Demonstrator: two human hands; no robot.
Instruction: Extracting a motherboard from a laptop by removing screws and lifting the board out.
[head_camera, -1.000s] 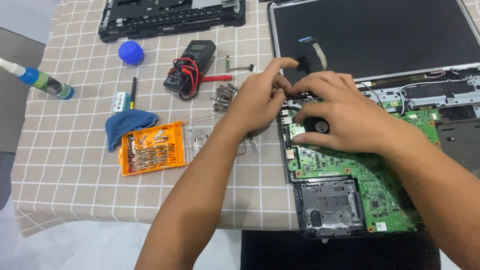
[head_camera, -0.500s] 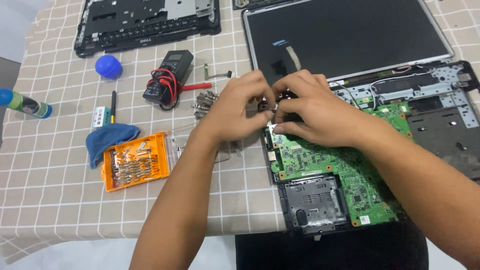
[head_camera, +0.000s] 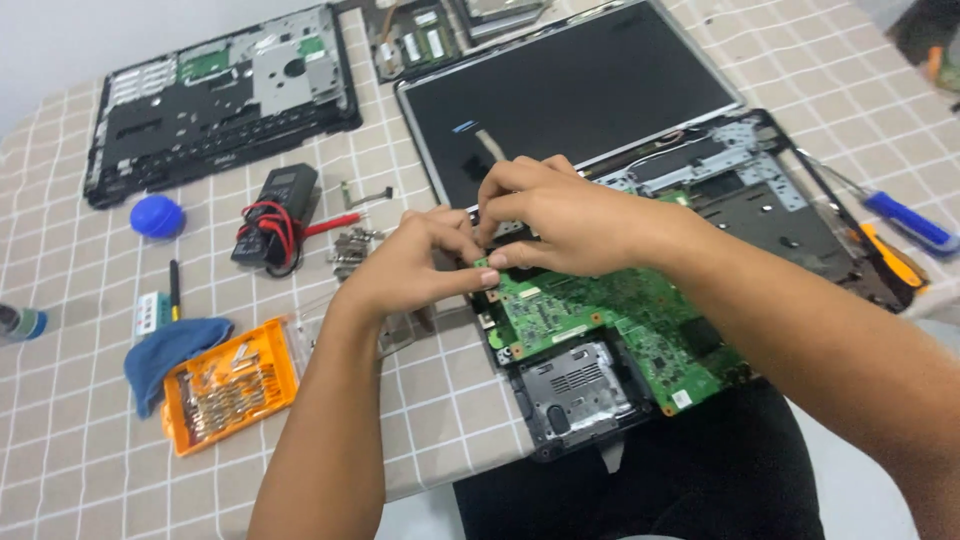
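— What is the person working on right now?

— Both hands are meeting over the top left corner of the green circuit board (head_camera: 620, 320), which is lying inside the opened laptop base (head_camera: 760, 200). The left hand (head_camera: 425, 265) is coming in from the left with its fingers curled and the thumb pressing along the board's corner. The right hand (head_camera: 560, 215) is arching over from the right, fingertips bunched together and pointing down at the same spot.

— Are they pinching something?

— The fingertips of both hands are drawn tight together and touching the board's edge, but whatever small part is sitting between them is hidden by the fingers, so I cannot tell what it is.

— Where is the board relative to the hands?

— It is stretching out below and to the right of them, running under the right forearm. The dark laptop screen (head_camera: 570, 100) is lying flat just beyond the knuckles of the right hand.

— And what is lying around them?

— Just left of the left hand there is a small pile of screws (head_camera: 350, 248), and beyond that a black multimeter (head_camera: 275, 210) with red leads. Near the left elbow an orange bit case (head_camera: 232, 385) is sitting open beside a blue cloth (head_camera: 170, 350). Farther left, a blue ball (head_camera: 157, 216). Well beyond the left hand, a black laptop cover (head_camera: 220, 100) is lying on the checked tablecloth (head_camera: 70, 440). Far out past the right arm, a blue-handled screwdriver (head_camera: 905, 220) is resting by the base's edge.
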